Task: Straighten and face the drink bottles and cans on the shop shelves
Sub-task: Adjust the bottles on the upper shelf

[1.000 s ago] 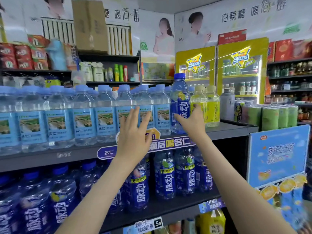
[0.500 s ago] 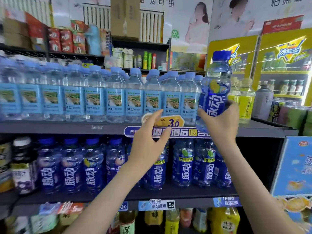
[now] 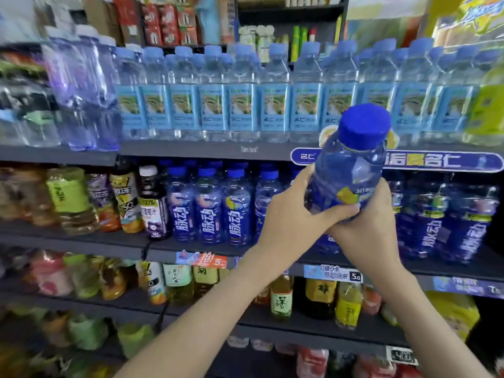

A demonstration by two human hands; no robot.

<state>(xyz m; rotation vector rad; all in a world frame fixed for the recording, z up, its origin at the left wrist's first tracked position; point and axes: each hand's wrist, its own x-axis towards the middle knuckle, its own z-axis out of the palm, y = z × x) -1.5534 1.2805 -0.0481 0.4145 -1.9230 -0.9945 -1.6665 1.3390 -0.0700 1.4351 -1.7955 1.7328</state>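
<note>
Bottle (image 3: 351,166) in left hand (image 3: 289,220), right hand (image 3: 365,233)

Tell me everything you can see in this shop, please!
shelves: several, dark grey, one above another
water bottles: many, clear with light blue labels, top shelf
purple bottles: a few, clear purple, top shelf left, blurred
blue bottles: many, dark blue, second shelf
tea bottles: several, yellow and green, second shelf left
juice bottle: one, dark with white cap, left of the blue bottles
small bottles: many, yellow, orange, green, third shelf
sign: one, blue, top shelf edge, right
price tags: a few, blue and orange, shelf edges
held bottle: one, dark blue, blue cap, in front of the shelves
left hand: grips the held bottle's left side
right hand: grips its lower right side
</note>
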